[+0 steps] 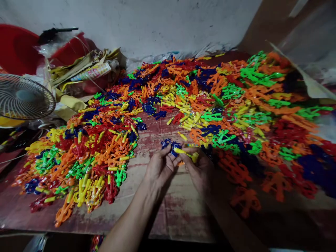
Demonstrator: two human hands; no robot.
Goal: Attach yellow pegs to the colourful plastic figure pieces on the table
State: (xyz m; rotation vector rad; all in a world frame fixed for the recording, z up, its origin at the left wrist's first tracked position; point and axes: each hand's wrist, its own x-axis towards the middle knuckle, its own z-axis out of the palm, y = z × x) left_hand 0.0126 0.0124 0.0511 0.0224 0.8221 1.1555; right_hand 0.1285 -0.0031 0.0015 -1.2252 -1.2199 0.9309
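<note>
- Standing far left of the fingers, a fan [26, 96] faces out in its wire cage, with a red tub [15, 49] behind it.
- Left of and beyond the fingers, papers [78, 63] lie bundled.
- Nearer, left of the fingers, the left heap [78, 157] mixes orange, red, green, blue and yellow plastic pieces.
- Over a bare strip of the surface [148, 136], the left hand [159, 166] pinches a blue piece [173, 147] between thumb and fingers.
- Between both hands' fingers, a yellow stick [181, 151] reaches the blue piece; whether they are joined, I cannot tell.
- The right hand [201, 169], partly in shadow, has its fingers closed around the yellow stick.
- Just beyond the right fingers, loose sticks [189, 120] lie scattered.
- Right of the fingers spreads the right heap [262, 122], similarly coloured.
- Far right of them, a pale sheet [312, 82] rises.
</note>
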